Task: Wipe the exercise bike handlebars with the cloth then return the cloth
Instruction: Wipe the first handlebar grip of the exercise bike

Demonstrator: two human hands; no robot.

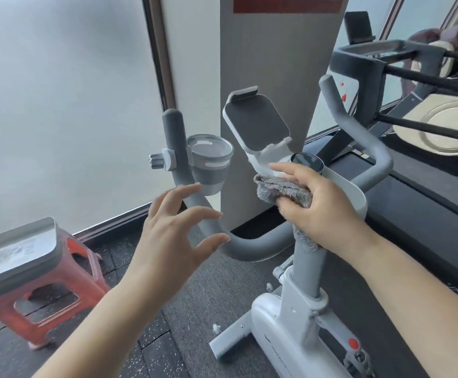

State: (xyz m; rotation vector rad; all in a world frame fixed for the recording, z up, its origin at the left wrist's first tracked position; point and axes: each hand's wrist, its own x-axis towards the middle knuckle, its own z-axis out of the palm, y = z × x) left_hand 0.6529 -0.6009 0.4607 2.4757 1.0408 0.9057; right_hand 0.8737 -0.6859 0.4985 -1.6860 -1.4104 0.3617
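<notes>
Right hand (pixel 323 211) grips cloth (pixel 283 190) at centre of handlebars (pixel 249 248) — wrap cloth round bar, sweep left; left hand (pixel 173 238) spread, empty — steady near bend.

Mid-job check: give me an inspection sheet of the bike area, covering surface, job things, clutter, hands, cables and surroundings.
Surface: dark speckled floor mat.
Job things: grey handlebars, cloth bunched at the centre by the round display.
Clutter: cup holder clamped on the left bar; empty tablet tray.
Hands: right hand grips the cloth; left hand open, fingers spread near the left bar, holding nothing.
Cables: nothing seen.
Surroundings: red stool at left, treadmill at right, frosted window behind.
</notes>
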